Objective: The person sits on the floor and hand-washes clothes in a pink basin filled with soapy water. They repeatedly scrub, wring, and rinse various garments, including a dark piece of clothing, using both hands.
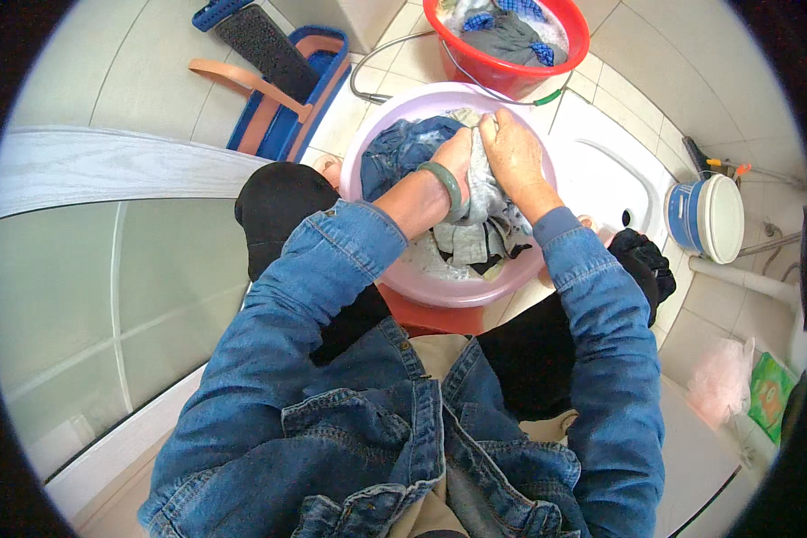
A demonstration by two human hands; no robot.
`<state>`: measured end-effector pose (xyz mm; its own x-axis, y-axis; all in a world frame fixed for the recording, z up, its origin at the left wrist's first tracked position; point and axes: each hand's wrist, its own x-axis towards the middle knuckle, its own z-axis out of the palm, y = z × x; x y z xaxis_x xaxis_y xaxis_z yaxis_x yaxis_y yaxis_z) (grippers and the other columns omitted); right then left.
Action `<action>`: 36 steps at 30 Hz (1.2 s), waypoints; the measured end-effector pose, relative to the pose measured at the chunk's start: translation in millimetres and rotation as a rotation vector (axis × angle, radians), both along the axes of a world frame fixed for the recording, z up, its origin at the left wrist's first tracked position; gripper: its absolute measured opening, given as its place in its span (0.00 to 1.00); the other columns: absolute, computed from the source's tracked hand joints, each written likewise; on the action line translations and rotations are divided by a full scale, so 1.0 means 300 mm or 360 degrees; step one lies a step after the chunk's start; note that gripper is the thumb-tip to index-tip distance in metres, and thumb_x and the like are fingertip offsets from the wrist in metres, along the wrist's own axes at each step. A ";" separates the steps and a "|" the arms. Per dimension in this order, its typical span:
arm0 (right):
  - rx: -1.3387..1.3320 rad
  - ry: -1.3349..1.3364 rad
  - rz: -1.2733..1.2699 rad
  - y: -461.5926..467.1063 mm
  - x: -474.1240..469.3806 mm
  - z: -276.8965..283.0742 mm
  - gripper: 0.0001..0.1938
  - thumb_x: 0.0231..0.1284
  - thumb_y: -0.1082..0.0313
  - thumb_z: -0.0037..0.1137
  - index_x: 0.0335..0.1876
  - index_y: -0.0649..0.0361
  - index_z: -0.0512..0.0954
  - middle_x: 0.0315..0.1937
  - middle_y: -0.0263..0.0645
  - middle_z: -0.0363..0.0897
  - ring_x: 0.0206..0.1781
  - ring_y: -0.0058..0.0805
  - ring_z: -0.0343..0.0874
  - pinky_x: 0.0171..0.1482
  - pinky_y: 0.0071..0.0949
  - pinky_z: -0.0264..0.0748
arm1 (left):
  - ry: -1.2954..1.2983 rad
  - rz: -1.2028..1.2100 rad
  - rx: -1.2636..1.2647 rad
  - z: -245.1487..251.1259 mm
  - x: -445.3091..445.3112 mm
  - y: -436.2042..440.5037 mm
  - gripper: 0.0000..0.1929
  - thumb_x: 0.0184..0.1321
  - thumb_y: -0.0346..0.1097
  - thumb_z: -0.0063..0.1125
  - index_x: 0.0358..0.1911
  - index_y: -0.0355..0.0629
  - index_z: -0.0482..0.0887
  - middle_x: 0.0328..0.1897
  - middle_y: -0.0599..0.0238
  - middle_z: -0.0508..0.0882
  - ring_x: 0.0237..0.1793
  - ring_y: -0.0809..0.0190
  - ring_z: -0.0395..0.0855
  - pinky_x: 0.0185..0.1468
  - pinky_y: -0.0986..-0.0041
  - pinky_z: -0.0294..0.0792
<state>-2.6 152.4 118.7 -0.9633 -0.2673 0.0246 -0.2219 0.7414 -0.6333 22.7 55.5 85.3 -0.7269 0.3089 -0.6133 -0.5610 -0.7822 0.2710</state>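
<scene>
Between my knees stands a pink plastic basin [447, 292] with wet clothes and some suds in it. My left hand [454, 161], a green bangle on its wrist, grips a light grey cloth [484, 191]. On the other side of that cloth my right hand [511, 153] is closed around it, so both hands bunch it above the basin. Dark blue denim [393, 151] lies in the left of the basin. Below my hands are a pale garment with dark trim [467, 243] and soapy water [430, 262]. My fingertips are partly hidden by the cloth.
Beyond the basin stands a red bucket [511, 79] with soapy clothes and a wire handle. A shower hose [353, 77] lies beside it. A white squat toilet [602, 168] and a lidded tub [721, 218] are at right; a blue storage caddy [339, 50] is at left.
</scene>
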 end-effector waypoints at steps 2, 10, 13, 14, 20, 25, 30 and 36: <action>-0.0059 -0.0033 -0.0006 -0.006 0.034 0.039 0.19 0.61 0.53 0.38 0.34 0.64 0.71 0.29 0.61 0.75 0.36 0.59 0.74 0.40 0.51 0.68 | 0.0017 0.0092 -0.0085 0.058 -0.004 -0.002 0.15 0.62 0.46 0.42 0.36 0.45 0.78 0.32 0.63 0.83 0.34 0.58 0.81 0.43 0.62 0.72; 0.0129 -0.0029 0.0040 0.015 -0.033 0.009 0.18 0.62 0.53 0.38 0.37 0.63 0.71 0.31 0.60 0.75 0.36 0.59 0.74 0.39 0.50 0.68 | 0.0056 -0.0057 0.0041 0.032 -0.001 0.020 0.16 0.61 0.50 0.44 0.36 0.45 0.79 0.33 0.62 0.83 0.33 0.59 0.81 0.40 0.65 0.73; 0.0038 0.0023 0.0204 -0.023 0.064 0.045 0.17 0.62 0.54 0.39 0.39 0.63 0.70 0.31 0.60 0.75 0.37 0.58 0.74 0.39 0.50 0.68 | -0.0008 0.0170 -0.0328 0.146 0.006 -0.014 0.17 0.62 0.49 0.42 0.37 0.45 0.78 0.33 0.61 0.82 0.33 0.58 0.81 0.43 0.64 0.73; 0.0055 -0.0023 0.0282 -0.049 0.112 0.081 0.17 0.62 0.54 0.39 0.39 0.63 0.70 0.31 0.60 0.75 0.37 0.58 0.74 0.39 0.49 0.67 | 0.0292 -0.0089 0.0028 0.017 -0.002 -0.096 0.17 0.62 0.49 0.41 0.38 0.44 0.78 0.35 0.61 0.82 0.34 0.57 0.80 0.45 0.64 0.72; 0.0061 0.0095 -0.0028 0.017 -0.024 -0.023 0.19 0.61 0.51 0.38 0.37 0.62 0.71 0.26 0.58 0.76 0.34 0.56 0.77 0.40 0.49 0.70 | 0.0049 -0.0034 -0.0056 0.088 0.013 0.007 0.18 0.63 0.51 0.39 0.39 0.46 0.78 0.38 0.62 0.82 0.38 0.58 0.80 0.46 0.62 0.72; 0.0026 0.0118 0.0247 -0.038 0.111 0.067 0.19 0.63 0.52 0.36 0.38 0.63 0.71 0.27 0.58 0.76 0.33 0.57 0.76 0.38 0.51 0.69 | 0.0008 0.0241 -0.0250 0.045 0.031 -0.033 0.17 0.65 0.47 0.36 0.42 0.43 0.76 0.42 0.60 0.81 0.44 0.58 0.78 0.51 0.62 0.70; -0.0083 -0.0068 -0.0008 0.011 0.005 0.025 0.17 0.62 0.55 0.39 0.34 0.64 0.70 0.29 0.61 0.74 0.36 0.61 0.71 0.39 0.51 0.65 | 0.0097 0.0026 -0.0011 0.045 0.020 -0.001 0.19 0.65 0.48 0.36 0.44 0.44 0.76 0.43 0.60 0.81 0.44 0.59 0.78 0.50 0.64 0.70; -0.0017 -0.0172 0.0198 -0.015 0.068 0.051 0.20 0.63 0.50 0.36 0.36 0.62 0.71 0.37 0.61 0.73 0.44 0.59 0.71 0.44 0.46 0.68 | 0.0043 0.0050 -0.0179 0.021 0.019 -0.046 0.14 0.63 0.44 0.41 0.39 0.44 0.78 0.39 0.61 0.82 0.40 0.61 0.80 0.48 0.65 0.71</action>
<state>17.7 148.0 134.1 -0.9199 -0.3852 -0.0739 -0.2419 0.7055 -0.6661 28.4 41.7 91.5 -0.7519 0.2161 -0.6228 -0.5282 -0.7629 0.3729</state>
